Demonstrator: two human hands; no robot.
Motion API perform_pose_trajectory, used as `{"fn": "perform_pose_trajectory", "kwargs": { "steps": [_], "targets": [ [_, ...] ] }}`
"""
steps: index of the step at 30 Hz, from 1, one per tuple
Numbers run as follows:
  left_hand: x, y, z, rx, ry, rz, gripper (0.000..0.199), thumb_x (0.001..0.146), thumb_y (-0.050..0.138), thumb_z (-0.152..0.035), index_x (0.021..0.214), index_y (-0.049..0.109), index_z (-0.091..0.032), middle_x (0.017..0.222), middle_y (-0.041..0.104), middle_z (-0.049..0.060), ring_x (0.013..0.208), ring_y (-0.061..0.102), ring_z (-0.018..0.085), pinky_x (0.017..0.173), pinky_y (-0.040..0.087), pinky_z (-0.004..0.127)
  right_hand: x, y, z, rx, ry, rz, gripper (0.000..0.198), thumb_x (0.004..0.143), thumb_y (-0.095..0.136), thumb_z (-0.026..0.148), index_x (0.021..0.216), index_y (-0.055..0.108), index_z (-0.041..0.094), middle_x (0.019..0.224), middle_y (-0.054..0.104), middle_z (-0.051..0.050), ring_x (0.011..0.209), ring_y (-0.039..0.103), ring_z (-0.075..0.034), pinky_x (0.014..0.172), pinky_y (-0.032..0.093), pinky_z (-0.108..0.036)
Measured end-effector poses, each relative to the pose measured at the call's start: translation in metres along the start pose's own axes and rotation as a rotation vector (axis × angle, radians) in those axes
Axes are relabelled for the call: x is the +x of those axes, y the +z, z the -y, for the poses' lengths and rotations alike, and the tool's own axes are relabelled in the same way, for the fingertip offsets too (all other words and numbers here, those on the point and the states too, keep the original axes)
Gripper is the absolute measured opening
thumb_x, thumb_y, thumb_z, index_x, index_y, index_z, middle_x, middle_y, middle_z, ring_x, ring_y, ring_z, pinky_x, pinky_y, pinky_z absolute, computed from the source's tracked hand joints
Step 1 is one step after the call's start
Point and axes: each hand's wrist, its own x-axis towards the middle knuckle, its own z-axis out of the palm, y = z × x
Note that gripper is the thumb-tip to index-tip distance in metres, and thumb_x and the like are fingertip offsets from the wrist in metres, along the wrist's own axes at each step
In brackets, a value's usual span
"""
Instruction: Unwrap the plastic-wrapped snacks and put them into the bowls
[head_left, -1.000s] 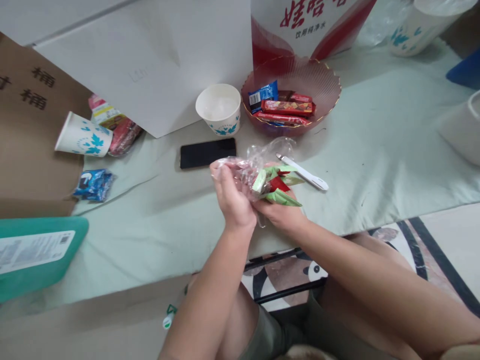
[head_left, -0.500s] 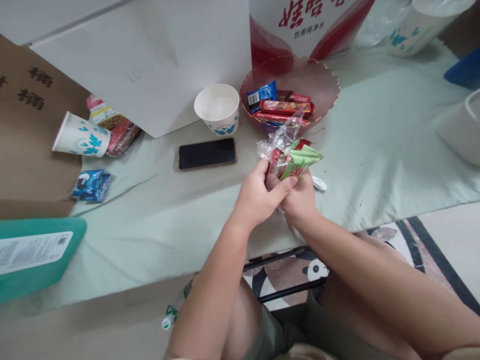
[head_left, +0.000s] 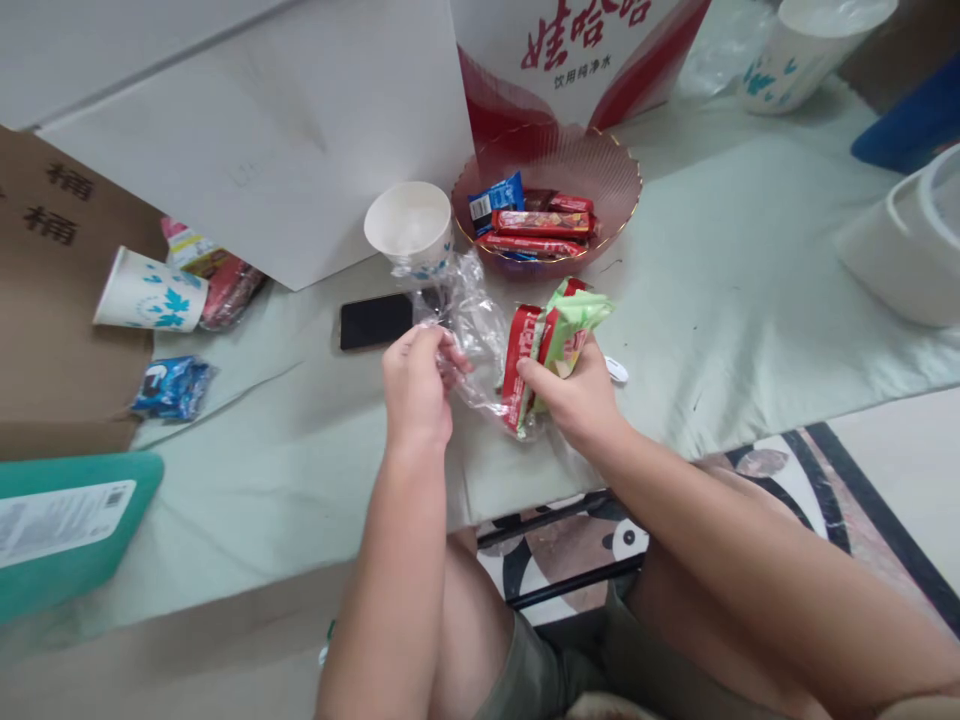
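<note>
Red and green snack packets (head_left: pixel 523 345) up over the pale cloth (head_left: pixel 285 500), and the right hand (head_left: pixel 585 395) has them gripped, thumb across the front, the other fingers mostly hidden behind! Across to the left hand (head_left: pixel 420 380), fingers curled in narrow, pinching the clear plastic wrapper (head_left: pixel 480 315) that trails over to the packets. Beyond, a paper cup (head_left: pixel 409 225) sits beside the pink bowl (head_left: pixel 619 185) of snack bars (head_left: pixel 541 224), a black phone (head_left: pixel 371 322) lying near the left hand
</note>
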Motion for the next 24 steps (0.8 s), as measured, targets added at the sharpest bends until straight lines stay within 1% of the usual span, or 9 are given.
{"fn": "perform_pose_trajectory", "kwargs": {
  "steps": [3,5,8,11,14,17,21,23,24],
  "targets": [
    [0.006,0.003,-0.009,-0.304,-0.174,-0.043,0.022,0.074,0.053,-0.020,0.054,0.044,-0.019,0.044,0.034,-0.007,0.037,0.031,0.006,0.039,0.024,0.019,0.008,-0.001,-0.002,0.154,0.050,-0.016,0.046,0.067,0.077,0.045,0.102,0.055,0.025,0.100,0.076,-0.005,0.091,0.073,-0.026,0.087,0.061,-0.045],
    [0.008,0.001,-0.012,-0.414,-0.218,-0.087,0.022,0.075,0.050,-0.019,0.054,0.040,-0.019,0.044,0.027,-0.008,0.036,0.024,0.005,0.038,0.018,0.019,0.013,-0.004,-0.002,0.176,-0.024,-0.030,0.044,0.069,0.078,0.046,0.102,0.057,0.026,0.101,0.076,-0.005,0.093,0.074,-0.028,0.089,0.061,-0.048],
    [0.009,-0.004,-0.011,-0.506,-0.173,-0.216,0.022,0.073,0.047,-0.017,0.055,0.034,-0.020,0.044,0.020,-0.009,0.036,0.018,0.004,0.038,0.012,0.019,0.017,-0.010,-0.001,0.195,-0.166,-0.019,0.038,0.074,0.079,0.049,0.099,0.061,0.026,0.100,0.077,-0.005,0.094,0.074,-0.029,0.092,0.061,-0.051],
    [0.006,-0.008,-0.008,-0.549,-0.100,-0.341,0.021,0.071,0.047,-0.017,0.056,0.032,-0.020,0.045,0.020,-0.010,0.036,0.016,0.005,0.039,0.009,0.021,0.018,-0.015,0.001,0.211,-0.256,0.020,0.035,0.076,0.081,0.051,0.096,0.065,0.026,0.095,0.076,-0.004,0.088,0.075,-0.027,0.087,0.063,-0.050],
    [0.003,-0.007,-0.007,-0.553,-0.113,-0.362,0.020,0.071,0.047,-0.018,0.056,0.034,-0.020,0.044,0.022,-0.009,0.036,0.018,0.005,0.039,0.009,0.021,0.021,-0.021,0.007,0.223,-0.297,0.013,0.031,0.079,0.081,0.048,0.095,0.067,0.026,0.091,0.077,-0.005,0.085,0.075,-0.026,0.082,0.064,-0.046],
    [0.001,-0.004,-0.006,-0.536,-0.123,-0.311,0.021,0.070,0.050,-0.019,0.055,0.035,-0.020,0.044,0.022,-0.009,0.037,0.019,0.005,0.040,0.010,0.022,0.025,-0.030,0.019,0.340,-0.264,-0.028,0.028,0.078,0.079,0.046,0.095,0.067,0.027,0.091,0.076,-0.003,0.091,0.076,-0.027,0.079,0.065,-0.045],
    [0.001,-0.003,-0.004,-0.542,-0.119,-0.275,0.021,0.068,0.051,-0.018,0.054,0.034,-0.020,0.045,0.021,-0.009,0.038,0.016,0.005,0.040,0.009,0.023,0.029,-0.047,0.036,0.543,-0.154,0.068,0.023,0.082,0.067,0.050,0.091,0.068,0.028,0.092,0.074,-0.002,0.101,0.074,-0.026,0.086,0.064,-0.046],
    [0.003,-0.005,-0.003,-0.553,-0.129,-0.288,0.023,0.070,0.050,-0.018,0.055,0.033,-0.020,0.045,0.020,-0.009,0.038,0.015,0.005,0.040,0.008,0.023,0.029,-0.054,0.043,0.664,-0.078,0.020,0.023,0.080,0.065,0.048,0.089,0.071,0.027,0.092,0.074,-0.002,0.097,0.074,-0.023,0.089,0.063,-0.044],
    [0.004,-0.006,-0.003,-0.559,-0.138,-0.294,0.024,0.071,0.049,-0.018,0.055,0.032,-0.020,0.046,0.019,-0.009,0.037,0.014,0.006,0.040,0.007,0.023,0.028,-0.057,0.045,0.731,-0.045,-0.048,0.020,0.078,0.065,0.046,0.086,0.071,0.027,0.090,0.074,-0.002,0.091,0.073,-0.021,0.087,0.063,-0.042]
  ]
}}
